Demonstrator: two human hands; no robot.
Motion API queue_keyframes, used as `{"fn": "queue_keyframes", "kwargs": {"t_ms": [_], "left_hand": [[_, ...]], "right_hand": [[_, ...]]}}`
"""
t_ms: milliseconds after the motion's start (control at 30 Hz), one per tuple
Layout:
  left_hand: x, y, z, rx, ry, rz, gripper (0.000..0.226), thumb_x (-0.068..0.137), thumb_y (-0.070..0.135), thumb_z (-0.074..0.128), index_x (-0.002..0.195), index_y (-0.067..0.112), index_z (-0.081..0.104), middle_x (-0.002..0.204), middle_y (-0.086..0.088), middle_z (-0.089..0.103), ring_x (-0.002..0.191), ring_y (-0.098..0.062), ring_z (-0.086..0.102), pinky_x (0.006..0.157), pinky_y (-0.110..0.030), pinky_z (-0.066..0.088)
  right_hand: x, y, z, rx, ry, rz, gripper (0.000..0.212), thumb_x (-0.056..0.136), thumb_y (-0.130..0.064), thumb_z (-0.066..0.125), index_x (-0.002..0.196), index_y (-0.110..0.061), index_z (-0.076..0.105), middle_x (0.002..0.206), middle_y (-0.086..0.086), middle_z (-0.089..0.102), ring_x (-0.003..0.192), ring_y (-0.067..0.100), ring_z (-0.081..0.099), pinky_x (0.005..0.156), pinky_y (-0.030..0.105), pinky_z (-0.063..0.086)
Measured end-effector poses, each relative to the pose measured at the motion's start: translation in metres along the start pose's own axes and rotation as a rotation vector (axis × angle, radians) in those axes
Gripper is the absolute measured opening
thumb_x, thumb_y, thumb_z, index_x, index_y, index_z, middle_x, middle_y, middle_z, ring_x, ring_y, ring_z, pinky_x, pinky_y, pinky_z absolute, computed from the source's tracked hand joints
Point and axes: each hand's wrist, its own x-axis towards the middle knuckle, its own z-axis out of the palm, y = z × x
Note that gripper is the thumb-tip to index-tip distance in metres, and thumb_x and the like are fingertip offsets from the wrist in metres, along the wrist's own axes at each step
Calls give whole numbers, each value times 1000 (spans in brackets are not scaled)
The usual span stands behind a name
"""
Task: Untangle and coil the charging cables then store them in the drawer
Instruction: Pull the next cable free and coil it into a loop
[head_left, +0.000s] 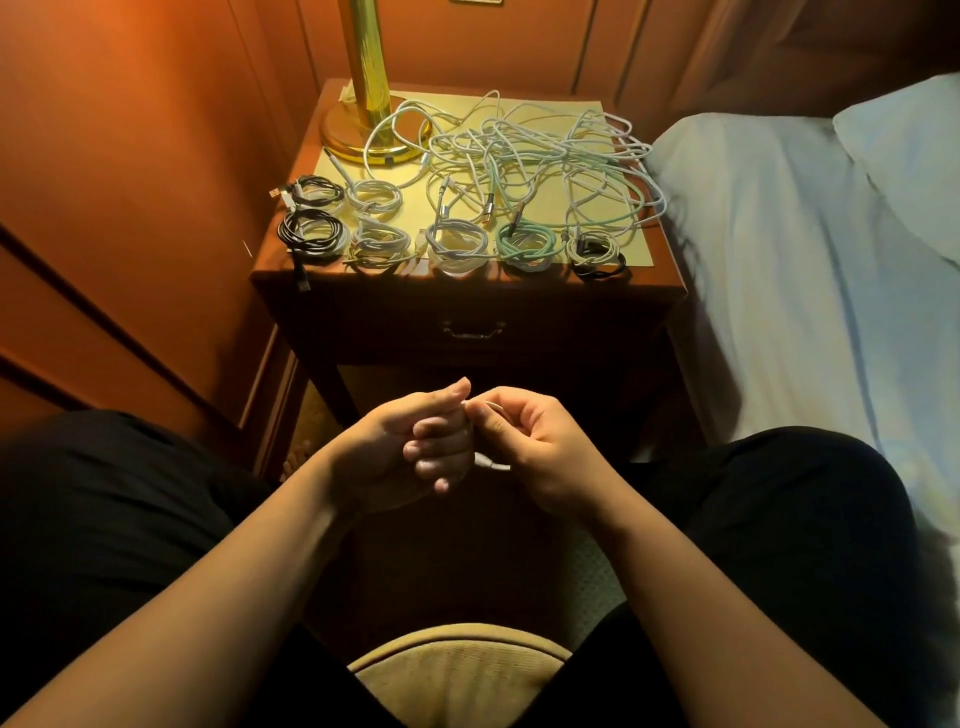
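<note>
A tangle of white and pale green cables (540, 156) covers the back of the nightstand top (639, 262). Several coiled cables lie along its front edge: two black-and-white coils (311, 231), white coils (457, 244), a green coil (527, 244). The drawer (472, 330) below is closed, with a metal handle. Both hands are held together in front of my lap. My left hand (410, 452) has its fingers curled round a small white cable (491, 462). My right hand (524, 441) pinches the same cable's strand near the left thumb. A white plug end sticks out between the hands.
A brass lamp base (363, 130) stands at the nightstand's back left. A bed with pale sheets (805, 286) lies to the right. Wood-panelled wall (130, 156) runs along the left. I sit on a cushioned chair (457, 670), dark-trousered legs on both sides.
</note>
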Motion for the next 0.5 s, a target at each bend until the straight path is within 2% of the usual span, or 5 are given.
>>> {"fn": "queue_keyframes", "kwargs": {"t_ms": [167, 267, 367, 400, 500], "left_hand": [[-9, 17, 18, 84, 75, -72, 42, 74, 50, 86, 58, 18, 63, 43, 10, 46, 49, -4, 54, 59, -22, 56], [-10, 25, 35, -12, 262, -67, 30, 74, 42, 81, 64, 15, 72, 55, 8, 55, 48, -3, 57, 52, -20, 55], [-3, 24, 49, 62, 495, 10, 27, 76, 35, 73, 66, 11, 67, 55, 4, 54, 47, -3, 57, 47, -18, 53], [0, 21, 52, 116, 552, 51, 30, 74, 37, 74, 61, 12, 66, 53, 4, 52, 48, -4, 56, 48, -19, 53], [9, 12, 55, 196, 692, 131, 44, 67, 48, 79, 44, 15, 60, 50, 1, 48, 51, -10, 54, 51, -22, 53]], "right_hand": [[0, -3, -3, 42, -32, -53, 20, 104, -29, 54, 108, -14, 67, 102, 7, 75, 100, 23, 72, 90, 40, 58], [4, -6, 4, -19, 38, -87, 14, 102, -29, 52, 101, -24, 65, 90, -7, 73, 89, 13, 70, 82, 34, 56], [7, -6, 8, -80, 68, -102, 22, 102, -39, 52, 106, -22, 66, 95, 8, 73, 91, 43, 68, 83, 63, 55], [8, -5, 8, -92, 77, -97, 24, 103, -39, 52, 107, -20, 66, 96, 9, 72, 90, 45, 67, 82, 66, 54], [10, -3, 9, -75, 80, -63, 21, 104, -33, 52, 107, -17, 65, 89, -3, 71, 84, 25, 70, 82, 60, 59]]}}
